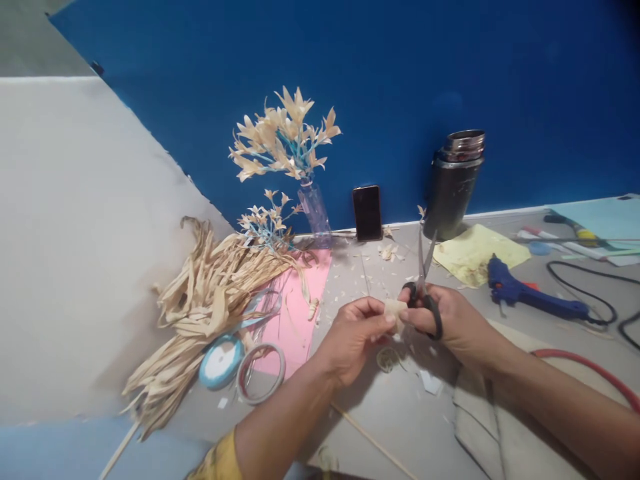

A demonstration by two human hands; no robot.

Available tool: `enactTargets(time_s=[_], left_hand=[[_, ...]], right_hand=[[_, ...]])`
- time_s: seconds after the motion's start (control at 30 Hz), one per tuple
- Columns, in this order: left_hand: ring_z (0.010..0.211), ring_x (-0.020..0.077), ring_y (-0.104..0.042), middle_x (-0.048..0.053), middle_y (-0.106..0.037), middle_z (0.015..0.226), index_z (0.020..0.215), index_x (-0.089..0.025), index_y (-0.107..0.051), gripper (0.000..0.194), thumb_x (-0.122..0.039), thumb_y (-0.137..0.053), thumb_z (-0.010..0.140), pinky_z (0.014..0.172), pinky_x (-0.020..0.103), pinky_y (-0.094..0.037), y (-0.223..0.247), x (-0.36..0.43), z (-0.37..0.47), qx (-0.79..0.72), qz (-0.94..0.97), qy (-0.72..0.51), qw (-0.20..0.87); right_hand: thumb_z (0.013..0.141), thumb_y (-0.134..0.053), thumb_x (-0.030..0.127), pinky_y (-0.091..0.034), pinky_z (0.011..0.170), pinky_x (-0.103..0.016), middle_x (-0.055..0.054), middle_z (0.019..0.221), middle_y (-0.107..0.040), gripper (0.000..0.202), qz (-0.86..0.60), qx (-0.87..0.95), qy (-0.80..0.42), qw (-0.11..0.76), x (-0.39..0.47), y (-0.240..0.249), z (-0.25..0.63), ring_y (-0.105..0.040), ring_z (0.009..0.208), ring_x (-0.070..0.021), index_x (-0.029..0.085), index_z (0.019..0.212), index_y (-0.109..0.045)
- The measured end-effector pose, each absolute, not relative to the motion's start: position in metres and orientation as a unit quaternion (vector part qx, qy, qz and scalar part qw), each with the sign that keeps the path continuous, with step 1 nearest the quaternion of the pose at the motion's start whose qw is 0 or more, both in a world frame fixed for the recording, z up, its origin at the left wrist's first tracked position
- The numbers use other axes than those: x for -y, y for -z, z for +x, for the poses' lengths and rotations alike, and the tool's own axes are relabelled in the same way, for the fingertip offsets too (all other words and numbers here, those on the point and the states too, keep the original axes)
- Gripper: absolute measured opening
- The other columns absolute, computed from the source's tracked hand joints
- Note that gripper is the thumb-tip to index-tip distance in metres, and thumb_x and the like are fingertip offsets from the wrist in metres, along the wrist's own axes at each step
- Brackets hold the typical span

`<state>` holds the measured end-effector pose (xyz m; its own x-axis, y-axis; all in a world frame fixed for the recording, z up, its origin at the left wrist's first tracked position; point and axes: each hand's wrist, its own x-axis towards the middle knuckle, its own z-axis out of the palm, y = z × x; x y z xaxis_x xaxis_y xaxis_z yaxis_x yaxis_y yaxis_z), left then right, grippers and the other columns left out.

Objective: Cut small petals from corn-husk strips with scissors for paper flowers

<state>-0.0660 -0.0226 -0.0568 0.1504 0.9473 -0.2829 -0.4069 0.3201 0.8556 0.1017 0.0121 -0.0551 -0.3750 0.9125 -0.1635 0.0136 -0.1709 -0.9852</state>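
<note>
Between thumb and fingers, my left hand [353, 337] pinches a small pale piece of dried husk [395, 310]. My right hand [457, 323] has black-handled scissors [424, 267] hooked on its fingers, blades pointing up and slightly apart. Its thumb and fingertip also touch the right edge of the husk piece. Left of my hands lies a large bundle of dried corn husks [205, 287]. Behind it, husk flowers [287, 133] on blue stems stand in a clear plastic bottle [315, 210], with a smaller flower spray [270, 223] below.
A blue glue gun [535, 293] with a black cord lies right, near yellow paper [483, 253] and a dark flask [453, 187]. A phone [367, 213] leans on the blue wall. Blue ribbon [221, 362], a tape roll [261, 373] and pink paper [295, 313] lie left. Husk scraps litter the table.
</note>
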Motion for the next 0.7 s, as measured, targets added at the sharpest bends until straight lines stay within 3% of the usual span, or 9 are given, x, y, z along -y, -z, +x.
enactTargets(time_s=[0.2,0.33,0.53,0.7], left_hand=[[0.053,0.0069,-0.051,-0.003,-0.058,0.06,0.069,-0.014,-0.061,0.024,-0.025,-0.082,0.064,0.059,0.023,-0.041,0.055,0.014,-0.076,-0.453,0.335,-0.499,0.659],[0.056,0.0091,-0.056,-0.004,-0.058,0.062,0.072,-0.017,-0.054,0.03,-0.023,-0.082,0.063,0.06,0.023,-0.043,0.052,0.009,-0.079,-0.419,0.256,-0.579,0.652],[0.064,0.0132,-0.061,0.0,-0.061,0.064,0.067,-0.017,-0.048,0.027,-0.02,-0.075,0.066,0.059,0.023,-0.042,0.058,0.01,-0.08,-0.387,0.236,-0.605,0.654],[0.061,0.0122,-0.059,0.001,-0.061,0.064,0.064,-0.016,-0.047,0.023,-0.018,-0.07,0.068,0.058,0.023,-0.041,0.057,0.011,-0.081,-0.387,0.252,-0.602,0.651]], right_hand=[[0.075,-0.071,0.047,-0.029,0.048,-0.022,0.007,0.058,-0.048,0.033,-0.437,0.574,-0.607,0.333,-0.017,0.055,0.105,-0.04,0.051,-0.01,0.018,0.085,-0.06],[0.086,-0.051,0.067,-0.032,0.049,-0.024,0.0,0.062,-0.057,0.053,-0.38,0.627,-0.639,0.233,-0.013,0.068,0.102,-0.047,0.053,-0.0125,0.016,0.083,-0.063],[0.086,-0.05,0.069,-0.033,0.053,-0.024,-0.003,0.063,-0.058,0.056,-0.319,0.679,-0.643,0.153,-0.007,0.073,0.099,-0.048,0.056,-0.0127,0.015,0.076,-0.062],[0.079,-0.057,0.067,-0.028,0.048,-0.024,0.0,0.056,-0.05,0.052,-0.352,0.674,-0.639,0.118,-0.002,0.059,0.093,-0.039,0.05,-0.0099,0.019,0.061,-0.048]])
